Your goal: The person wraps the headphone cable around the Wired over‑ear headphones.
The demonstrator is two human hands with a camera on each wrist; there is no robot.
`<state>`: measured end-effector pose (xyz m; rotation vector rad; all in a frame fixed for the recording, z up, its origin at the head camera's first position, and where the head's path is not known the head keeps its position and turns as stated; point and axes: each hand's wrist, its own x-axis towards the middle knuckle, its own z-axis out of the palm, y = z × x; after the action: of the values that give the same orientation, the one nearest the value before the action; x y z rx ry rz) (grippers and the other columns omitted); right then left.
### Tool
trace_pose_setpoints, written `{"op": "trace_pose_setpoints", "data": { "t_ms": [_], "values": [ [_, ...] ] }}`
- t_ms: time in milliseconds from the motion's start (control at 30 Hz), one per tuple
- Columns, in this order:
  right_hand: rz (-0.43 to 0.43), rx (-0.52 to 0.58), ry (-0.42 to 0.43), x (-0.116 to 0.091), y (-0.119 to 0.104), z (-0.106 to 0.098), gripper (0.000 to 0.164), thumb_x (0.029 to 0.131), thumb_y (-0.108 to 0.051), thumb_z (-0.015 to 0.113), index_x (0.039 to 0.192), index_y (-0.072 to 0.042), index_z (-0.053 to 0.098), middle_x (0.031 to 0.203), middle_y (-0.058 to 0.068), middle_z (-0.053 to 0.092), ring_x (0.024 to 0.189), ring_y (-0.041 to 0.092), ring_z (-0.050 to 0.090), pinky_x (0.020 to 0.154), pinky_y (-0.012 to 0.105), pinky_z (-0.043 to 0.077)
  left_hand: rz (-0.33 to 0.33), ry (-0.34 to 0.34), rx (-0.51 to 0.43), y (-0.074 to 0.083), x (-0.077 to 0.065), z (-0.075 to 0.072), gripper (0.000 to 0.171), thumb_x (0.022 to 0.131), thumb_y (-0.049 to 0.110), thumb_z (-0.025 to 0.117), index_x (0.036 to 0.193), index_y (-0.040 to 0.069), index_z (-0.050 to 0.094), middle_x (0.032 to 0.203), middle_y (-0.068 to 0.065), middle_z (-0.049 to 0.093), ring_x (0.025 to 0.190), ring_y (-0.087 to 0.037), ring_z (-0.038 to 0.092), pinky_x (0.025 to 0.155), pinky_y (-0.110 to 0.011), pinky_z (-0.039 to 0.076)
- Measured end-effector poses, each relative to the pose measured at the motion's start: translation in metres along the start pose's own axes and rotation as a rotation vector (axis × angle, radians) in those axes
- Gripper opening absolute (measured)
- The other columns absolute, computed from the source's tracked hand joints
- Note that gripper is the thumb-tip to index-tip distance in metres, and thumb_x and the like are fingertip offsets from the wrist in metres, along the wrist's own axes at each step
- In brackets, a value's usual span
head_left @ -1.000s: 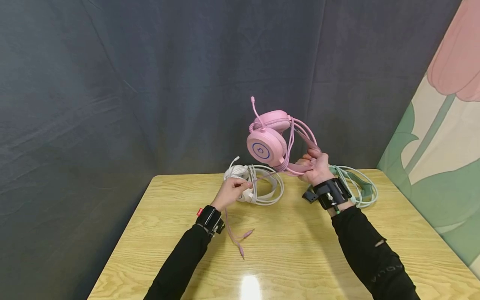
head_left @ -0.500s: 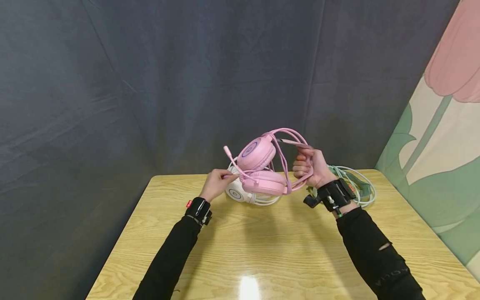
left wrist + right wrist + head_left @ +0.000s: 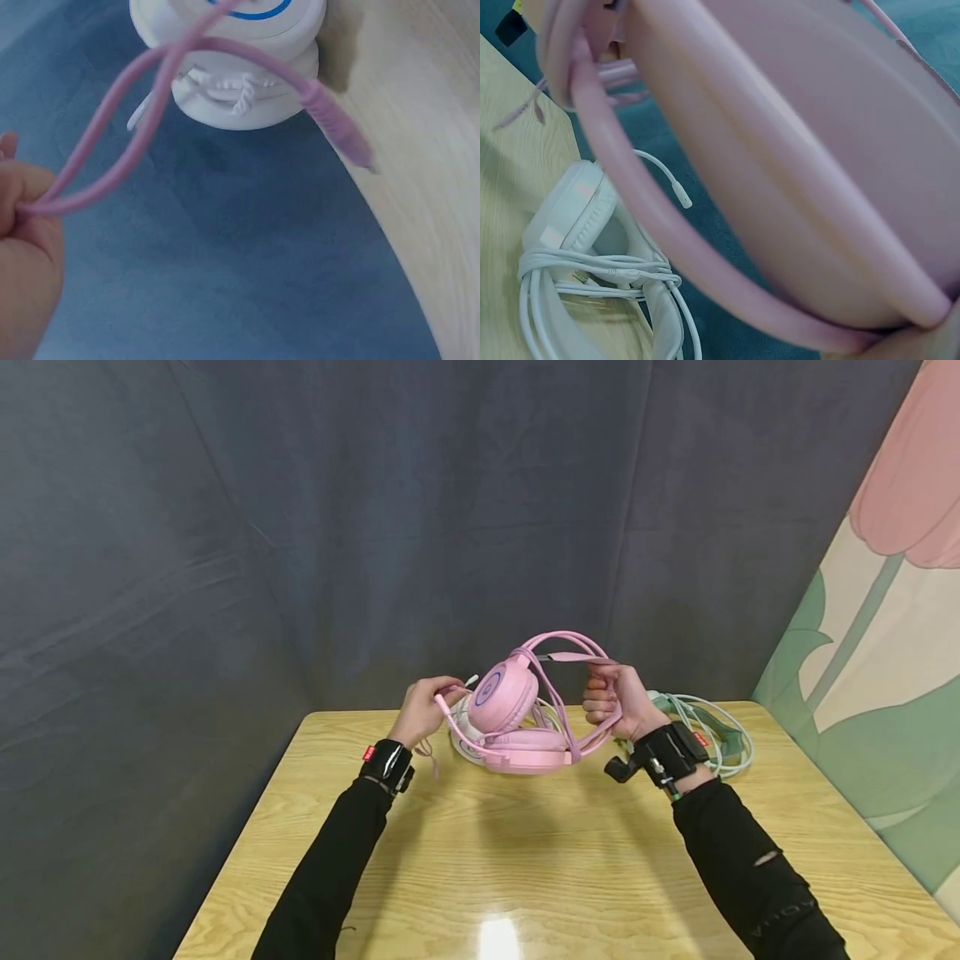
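A pink headset (image 3: 504, 697) with two ear cups and a boom microphone (image 3: 450, 714) hangs above the table in the head view. My right hand (image 3: 628, 703) grips its headband (image 3: 795, 135), fingers curled round it. Pink cable strands cross the frame beside the ear cups. To the left, my left hand (image 3: 420, 712) pinches the thin pink cable (image 3: 112, 180) between thumb and fingers; a plug (image 3: 341, 133) dangles from a loop past that hand. Behind the pink headset, a white headset (image 3: 568, 206) lies on the table, bound with its own white cable, partly hidden in the head view.
A mint green headset (image 3: 729, 739) with a coiled cable lies behind my right wrist on the wooden table (image 3: 465, 877). A dark curtain (image 3: 450, 510) hangs behind the table. A flower-patterned panel (image 3: 885, 677) stands at the right.
The pink headset has come down and turned, its ear cups now lower and its microphone pointing left. My left hand has moved left and a little up with the cable. My right hand keeps its grip.
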<state>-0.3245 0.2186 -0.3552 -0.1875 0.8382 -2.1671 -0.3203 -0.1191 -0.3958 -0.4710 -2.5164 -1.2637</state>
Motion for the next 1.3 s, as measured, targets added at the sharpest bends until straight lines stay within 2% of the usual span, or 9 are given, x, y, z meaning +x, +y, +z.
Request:
{"op": "trace_pose_setpoints", "data": {
  "t_ms": [167, 333, 500, 667, 867, 1067, 1300],
  "values": [
    [0.005, -0.045, -0.008, -0.001, 0.000, -0.002, 0.042, 0.100, -0.028, 0.044, 0.064, -0.016, 0.025, 0.064, -0.009, 0.008, 0.053, 0.006, 0.006, 0.050, 0.022, 0.012, 0.010, -0.066, 0.051, 0.004, 0.003, -0.007, 0.023, 0.095, 0.024, 0.064, 0.109, 0.008, 0.073, 0.101, -0.005, 0.072, 0.088, -0.018, 0.063, 0.078, -0.031, 0.050],
    [0.002, -0.139, -0.008, 0.000, 0.001, -0.004, 0.041, 0.103, -0.027, 0.036, 0.063, -0.017, 0.031, 0.062, -0.008, 0.009, 0.052, 0.006, 0.006, 0.047, 0.021, 0.014, 0.058, -0.036, 0.150, 0.008, 0.007, -0.014, 0.023, 0.088, 0.033, 0.073, 0.100, 0.015, 0.077, 0.092, -0.001, 0.074, 0.078, -0.014, 0.061, 0.070, -0.030, 0.047],
    [-0.023, -0.244, 0.108, 0.003, 0.003, -0.001, 0.042, 0.104, -0.025, 0.026, 0.063, -0.018, 0.027, 0.062, -0.007, 0.006, 0.052, 0.007, 0.004, 0.048, 0.022, 0.009, 0.105, -0.001, 0.254, 0.009, 0.012, -0.020, 0.023, 0.083, 0.040, 0.077, 0.093, 0.020, 0.079, 0.088, 0.004, 0.075, 0.075, -0.012, 0.064, 0.067, -0.033, 0.048],
    [-0.049, -0.396, 0.226, 0.006, 0.007, 0.003, 0.044, 0.104, -0.020, 0.025, 0.060, -0.017, 0.024, 0.060, -0.006, 0.008, 0.052, 0.008, 0.005, 0.050, 0.025, 0.006, 0.127, 0.046, 0.321, 0.011, 0.017, -0.026, 0.021, 0.085, 0.037, 0.075, 0.093, 0.018, 0.079, 0.090, 0.001, 0.076, 0.079, -0.015, 0.068, 0.069, -0.037, 0.050],
    [-0.037, -0.506, 0.287, 0.008, 0.011, 0.005, 0.046, 0.102, -0.020, 0.029, 0.057, -0.018, 0.023, 0.057, -0.007, 0.012, 0.048, 0.007, 0.010, 0.048, 0.026, 0.008, 0.132, 0.056, 0.347, 0.020, 0.020, -0.028, 0.025, 0.088, 0.041, 0.071, 0.097, 0.019, 0.079, 0.093, -0.001, 0.076, 0.086, -0.020, 0.070, 0.074, -0.040, 0.051],
    [-0.015, -0.604, 0.304, 0.013, 0.016, 0.009, 0.046, 0.102, -0.020, 0.032, 0.056, -0.019, 0.025, 0.051, -0.011, 0.018, 0.044, 0.004, 0.014, 0.044, 0.023, 0.012, 0.139, 0.083, 0.351, 0.032, 0.022, -0.027, 0.025, 0.088, 0.041, 0.070, 0.096, 0.020, 0.080, 0.093, 0.000, 0.076, 0.086, -0.019, 0.070, 0.074, -0.039, 0.051],
    [-0.103, -0.673, 0.421, 0.013, 0.019, 0.006, 0.043, 0.100, -0.019, 0.038, 0.058, -0.019, 0.028, 0.052, -0.011, 0.023, 0.040, 0.002, 0.022, 0.042, 0.020, 0.019, 0.148, 0.080, 0.374, 0.039, 0.020, -0.026, 0.025, 0.090, 0.041, 0.069, 0.097, 0.019, 0.080, 0.093, 0.000, 0.076, 0.087, -0.019, 0.071, 0.075, -0.039, 0.052]
  ]
}}
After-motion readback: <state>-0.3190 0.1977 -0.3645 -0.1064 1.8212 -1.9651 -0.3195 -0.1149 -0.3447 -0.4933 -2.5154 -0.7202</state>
